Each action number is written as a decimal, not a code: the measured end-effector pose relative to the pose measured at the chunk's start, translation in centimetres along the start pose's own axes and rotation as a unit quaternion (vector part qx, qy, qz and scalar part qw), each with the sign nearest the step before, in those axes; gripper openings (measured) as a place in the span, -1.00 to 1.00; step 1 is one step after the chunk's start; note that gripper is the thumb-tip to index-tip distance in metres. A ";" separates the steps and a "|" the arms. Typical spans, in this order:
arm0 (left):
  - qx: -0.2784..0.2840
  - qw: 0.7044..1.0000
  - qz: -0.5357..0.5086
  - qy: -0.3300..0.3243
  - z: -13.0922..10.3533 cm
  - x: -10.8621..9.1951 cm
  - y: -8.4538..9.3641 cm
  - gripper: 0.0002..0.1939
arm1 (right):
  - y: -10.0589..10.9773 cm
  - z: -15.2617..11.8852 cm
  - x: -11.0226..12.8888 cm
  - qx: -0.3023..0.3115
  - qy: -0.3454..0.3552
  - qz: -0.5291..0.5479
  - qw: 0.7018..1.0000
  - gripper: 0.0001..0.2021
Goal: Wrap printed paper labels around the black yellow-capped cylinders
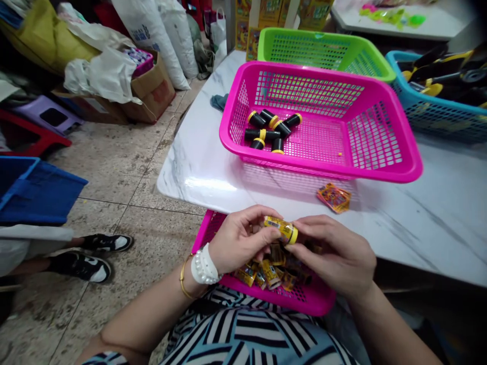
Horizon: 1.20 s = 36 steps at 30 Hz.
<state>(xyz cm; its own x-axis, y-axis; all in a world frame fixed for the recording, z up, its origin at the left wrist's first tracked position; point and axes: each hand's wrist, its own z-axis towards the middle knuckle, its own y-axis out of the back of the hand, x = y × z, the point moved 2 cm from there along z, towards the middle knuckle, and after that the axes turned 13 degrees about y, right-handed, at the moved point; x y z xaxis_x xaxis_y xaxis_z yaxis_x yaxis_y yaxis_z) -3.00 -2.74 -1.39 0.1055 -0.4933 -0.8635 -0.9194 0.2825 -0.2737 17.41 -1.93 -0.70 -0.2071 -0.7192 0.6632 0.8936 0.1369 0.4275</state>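
Between my two hands is a small cylinder with a yellow printed wrapper (pixel 280 228), tilted down to the right. My left hand (pixel 245 235) pinches its left part between thumb and fingers. The fingertips of my right hand (pixel 335 248) close on its yellow right end. Below them, a pink basket (pixel 315 301) on my lap holds several similar yellow-wrapped cylinders (pixel 271 274). On the table, a larger pink basket (pixel 323 170) contains several black cylinders with yellow ends (pixel 281 128), bunched at its left side.
Orange printed stickers or labels (pixel 335 197) lie on the white table (pixel 190 167). Behind stand a green basket (pixel 315 50) and a blue basket (pixel 445 109) of black and yellow parts. A blue bin (pixel 41 190) and another person's shoes (pixel 85 266) are at left.
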 end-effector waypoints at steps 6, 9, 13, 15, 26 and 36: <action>-0.034 0.988 0.103 -0.113 0.1 -0.2 -0.5 -0.73 | -1.3 -0.8 -0.3 -0.075 -0.250 0.199 0.944 -0.81; 0.028 0.999 0.043 -0.010 0.5 -0.2 -0.5 -0.67 | -0.7 -0.7 -0.4 -0.059 -0.269 0.223 0.935 -0.79; 0.044 0.996 -0.004 0.076 0.7 -0.2 -0.9 -0.60 | 0.1 -0.7 -0.7 -0.033 -0.180 0.176 0.967 -0.56; 0.017 0.996 -0.008 0.082 0.7 -0.2 -1.3 -0.57 | -0.1 -1.0 -0.6 -0.007 -0.127 0.127 0.984 -0.48; -0.023 0.998 0.036 -0.041 0.1 0.4 -1.5 -0.66 | -0.1 -1.8 1.2 -0.033 -0.067 -0.057 0.996 -0.56; 0.012 1.000 0.013 -0.003 -1.3 2.9 -0.9 -0.56 | -1.1 -2.1 1.7 -0.067 -0.208 0.078 0.973 -0.70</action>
<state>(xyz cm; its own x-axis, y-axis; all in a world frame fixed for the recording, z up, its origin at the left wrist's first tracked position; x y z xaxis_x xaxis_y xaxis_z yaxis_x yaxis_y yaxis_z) -2.36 -5.46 -3.09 0.0845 -0.4814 -0.8724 -0.9122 0.3150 -0.2622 16.94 -4.71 -1.32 -0.1830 -0.3554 0.9166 0.9652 0.1122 0.2363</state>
